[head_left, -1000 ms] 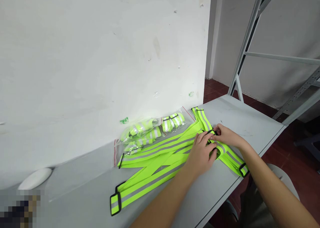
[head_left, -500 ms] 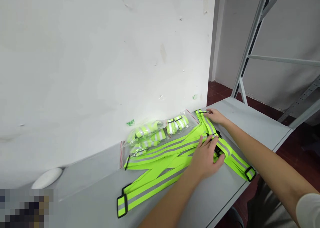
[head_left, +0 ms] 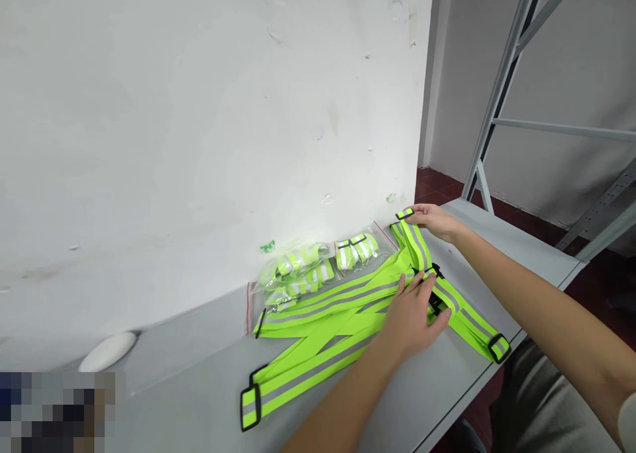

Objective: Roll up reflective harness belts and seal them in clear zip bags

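Yellow-green reflective straps (head_left: 318, 377) with grey stripes and black buckles lie crossed on the grey tabletop. My left hand (head_left: 410, 314) rests on them with its fingers apart, beside a black fitting (head_left: 434, 301) partly hidden under the hand. At the far end, my right hand (head_left: 434, 221) pinches a reflective strap (head_left: 416, 238) close to its black buckle (head_left: 405, 214), holding that end slightly raised. Another black buckle (head_left: 498, 348) sits near the table's front edge, and one more (head_left: 250, 406) lies at the near left.
Against the white wall (head_left: 199, 142) lie clear plastic bags (head_left: 298, 274) with rolled reflective straps inside. A white rounded object (head_left: 108, 352) is at the left by the wall. A metal frame (head_left: 501, 95) rises from the table's right end (head_left: 521, 241).
My right hand has lifted the strap end with its buckle a little up from the others. My left hand stays in place on the straps. The view has shifted slightly.
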